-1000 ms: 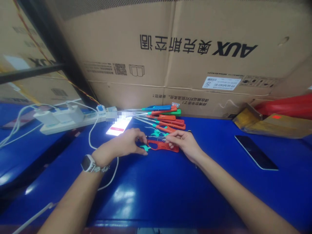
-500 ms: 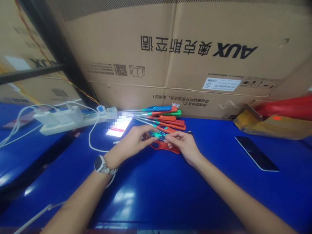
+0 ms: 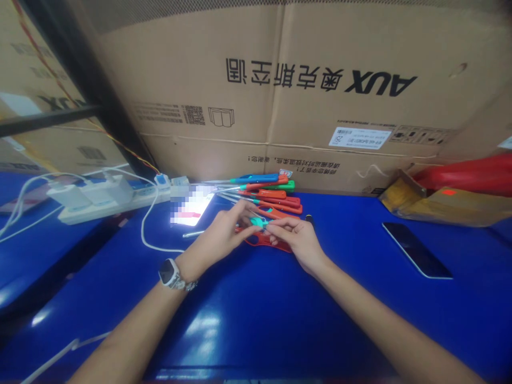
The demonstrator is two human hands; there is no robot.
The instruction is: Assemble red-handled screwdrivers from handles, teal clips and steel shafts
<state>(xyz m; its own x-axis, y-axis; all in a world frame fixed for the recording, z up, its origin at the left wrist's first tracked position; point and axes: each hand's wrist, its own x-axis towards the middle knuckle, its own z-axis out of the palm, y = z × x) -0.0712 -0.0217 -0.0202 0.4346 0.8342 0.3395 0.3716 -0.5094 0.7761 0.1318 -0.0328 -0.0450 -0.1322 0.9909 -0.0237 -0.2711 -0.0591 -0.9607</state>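
Between the fingertips of my left hand [image 3: 224, 230] is a small green plastic part [image 3: 258, 222] with a thin pale wire by it. My right hand [image 3: 301, 239] pinches at the right end of that part; what its fingertips hold is too small to make out. Under both hands lies an orange lighter handle [image 3: 267, 243], partly covered by my fingers. Just beyond sits another orange handle [image 3: 278, 213]. Several long-nosed lighters lie behind, among them a blue one [image 3: 260, 178], a green one [image 3: 288, 186] and an orange-red one [image 3: 280, 202], their metal tubes pointing left.
A lit phone [image 3: 191, 209] lies left of the lighters, near a white power strip [image 3: 100, 205] with plugs and cables. On the right are a dark-screened phone [image 3: 416, 250] and a yellowish box [image 3: 444, 205]. A large cardboard box [image 3: 312, 112] stands along the back of the blue table [image 3: 256, 320].
My right hand has shifted slightly left, so its fingertips now meet the green part. The whole view has slid a little to the left.
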